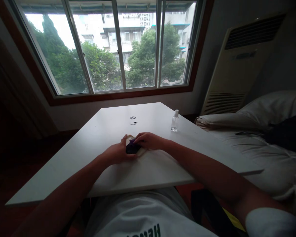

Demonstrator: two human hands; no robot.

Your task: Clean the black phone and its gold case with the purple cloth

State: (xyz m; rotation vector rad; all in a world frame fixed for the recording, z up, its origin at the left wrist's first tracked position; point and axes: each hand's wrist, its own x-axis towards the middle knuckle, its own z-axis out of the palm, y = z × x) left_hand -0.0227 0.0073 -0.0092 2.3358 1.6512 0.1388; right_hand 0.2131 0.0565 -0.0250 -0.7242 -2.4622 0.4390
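Observation:
Both my hands meet near the middle of the white table (71,164). My left hand (118,152) is curled round a small dark object (132,148), its thumb raised beside it. My right hand (148,140) lies over the same object from the right, fingertips pinching a bit of purple at its top. A pale flat piece (130,136) shows just behind the object. What the dark object is cannot be made out.
A small clear spray bottle (175,121) stands at the table's right side. A small clear round item (133,120) lies further back in the middle. A bed with white bedding (261,138) is at the right, an air-conditioner unit (239,65) behind it, a window (118,46) ahead.

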